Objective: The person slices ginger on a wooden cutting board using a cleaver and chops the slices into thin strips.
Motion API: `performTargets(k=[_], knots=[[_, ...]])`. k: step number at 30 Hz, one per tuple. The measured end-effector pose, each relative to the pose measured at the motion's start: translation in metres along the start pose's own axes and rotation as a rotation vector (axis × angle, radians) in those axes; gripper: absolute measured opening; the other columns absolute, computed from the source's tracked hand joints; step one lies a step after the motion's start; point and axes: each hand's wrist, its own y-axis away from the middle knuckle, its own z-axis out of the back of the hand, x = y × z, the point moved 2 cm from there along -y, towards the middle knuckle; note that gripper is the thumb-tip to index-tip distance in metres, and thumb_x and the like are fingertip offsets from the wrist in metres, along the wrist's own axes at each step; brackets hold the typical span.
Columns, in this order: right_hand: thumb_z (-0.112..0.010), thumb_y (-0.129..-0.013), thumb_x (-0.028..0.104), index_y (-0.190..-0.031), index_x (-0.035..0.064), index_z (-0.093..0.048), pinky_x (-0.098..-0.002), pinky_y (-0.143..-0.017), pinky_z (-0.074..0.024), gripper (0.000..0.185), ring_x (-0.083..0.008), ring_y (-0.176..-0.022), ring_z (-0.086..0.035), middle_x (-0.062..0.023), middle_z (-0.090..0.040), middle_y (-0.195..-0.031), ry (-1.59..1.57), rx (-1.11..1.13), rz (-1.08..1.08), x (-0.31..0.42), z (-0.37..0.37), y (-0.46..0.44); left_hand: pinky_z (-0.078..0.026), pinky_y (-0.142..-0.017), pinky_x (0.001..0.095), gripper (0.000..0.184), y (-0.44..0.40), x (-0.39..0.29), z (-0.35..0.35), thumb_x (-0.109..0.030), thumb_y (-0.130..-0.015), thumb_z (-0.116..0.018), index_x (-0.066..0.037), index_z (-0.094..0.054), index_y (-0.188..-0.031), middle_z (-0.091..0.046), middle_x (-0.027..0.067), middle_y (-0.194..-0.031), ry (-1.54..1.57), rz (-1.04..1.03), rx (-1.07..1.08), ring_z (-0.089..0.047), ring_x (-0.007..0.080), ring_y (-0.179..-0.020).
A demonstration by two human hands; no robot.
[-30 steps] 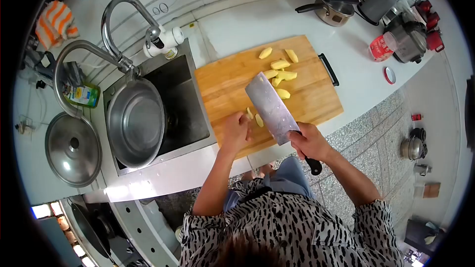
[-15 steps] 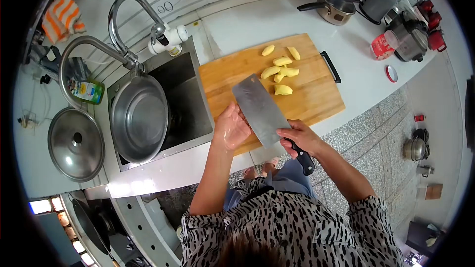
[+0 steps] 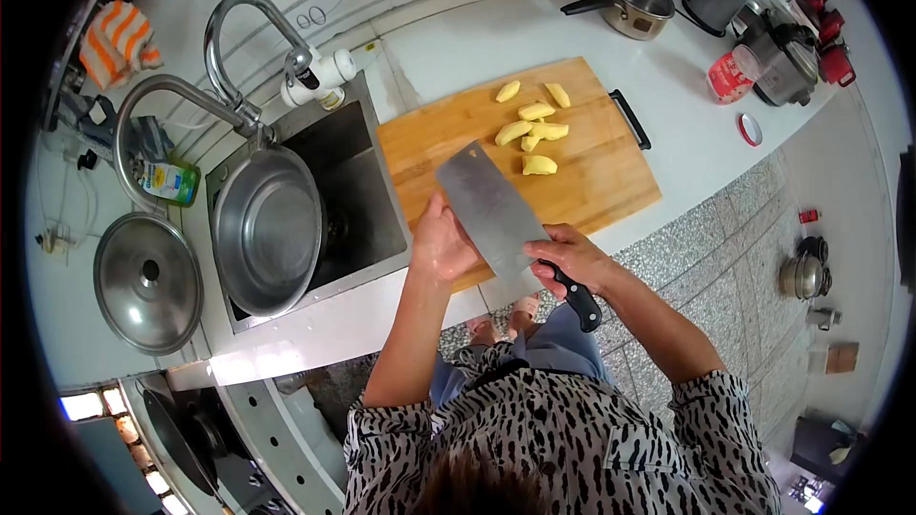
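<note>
A cleaver (image 3: 487, 205) with a broad steel blade and black riveted handle is held tilted above the near edge of a wooden cutting board (image 3: 611, 167). My right hand (image 3: 572, 259) is closed on it where handle and blade meet. On the cleaver's left, my left hand (image 3: 443, 242) is turned palm up and looks wet. Its fingers reach beside and partly behind the blade, so I cannot tell whether they touch it. Several peeled yellow pieces (image 3: 539, 165), possibly ginger, lie on the board beyond the blade.
Left of the board is a sink (image 3: 367, 219) with a metal basin (image 3: 272, 238) in it, under a curved faucet (image 3: 224, 33). A pot lid (image 3: 148, 277) lies further left. At the back right stand a saucepan (image 3: 637, 14) and a red-labelled jar (image 3: 731, 76).
The view has shifted slightly. The cleaver and both hands keep nearly the same pose, with the left fingers now more hidden by the blade. The yellow pieces have not moved on the board.
</note>
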Motion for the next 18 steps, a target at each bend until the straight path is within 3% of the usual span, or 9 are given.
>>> performTargets(k=[8,10,13,17,18], knots=[[-0.054,-0.085,0.017,-0.080,0.0013,-0.048,-0.0251,-0.031,-0.0360,0.018,-0.0119,-0.033,-0.042,-0.0020,-0.043,-0.054,0.008,-0.006,0.038,0.003,0.004,-0.003,-0.037,-0.095,0.0455,0.054,0.003,-0.005,0.002,-0.048,-0.094,-0.019,-0.009,-0.048,-0.118,-0.053,0.0105,-0.115,0.031,0.025,-0.088,-0.048,0.0281,-0.108],[-0.053,-0.085,0.017,-0.080,0.0014,-0.048,-0.0249,-0.031,-0.0363,0.017,-0.0115,-0.034,-0.042,-0.0021,-0.043,-0.054,0.009,-0.048,0.045,0.006,0.007,-0.002,-0.040,-0.089,0.0438,0.055,0.005,-0.007,-0.001,-0.047,-0.095,-0.018,-0.007,-0.048,-0.118,-0.055,0.0099,-0.107,-0.062,-0.011,-0.251,-0.051,0.0270,-0.100],[-0.051,-0.085,0.015,-0.080,0.0013,-0.047,-0.0244,-0.032,-0.0369,0.015,-0.0108,-0.034,-0.043,-0.0019,-0.043,-0.054,0.059,-0.085,0.062,0.008,0.013,-0.001,-0.043,-0.079,0.0396,0.055,0.003,-0.012,0.013,-0.046,-0.095,-0.017,-0.006,-0.050,-0.115,-0.055,0.0100,-0.097,-0.100,0.045,-0.125,-0.051,0.0235,-0.089],[-0.048,-0.086,0.013,-0.081,0.0009,-0.046,-0.0238,-0.034,-0.0371,0.013,-0.0105,-0.035,-0.043,-0.0016,-0.043,-0.054,0.140,-0.180,0.117,0.008,0.023,0.003,-0.042,-0.071,0.0355,0.050,0.002,-0.019,0.025,-0.041,-0.095,-0.023,-0.003,-0.052,-0.112,-0.055,0.0100,-0.089,-0.146,0.025,-0.159,-0.050,0.0204,-0.080],[-0.047,-0.087,0.013,-0.081,0.0006,-0.046,-0.0237,-0.034,-0.0371,0.013,-0.0108,-0.035,-0.044,-0.0013,-0.043,-0.054,0.246,-0.215,0.151,0.007,0.024,0.007,-0.043,-0.069,0.0338,0.043,0.002,-0.019,0.026,-0.036,-0.095,-0.030,-0.003,-0.054,-0.109,-0.055,0.0096,-0.086,-0.238,-0.009,-0.216,-0.051,0.0196,-0.077]])
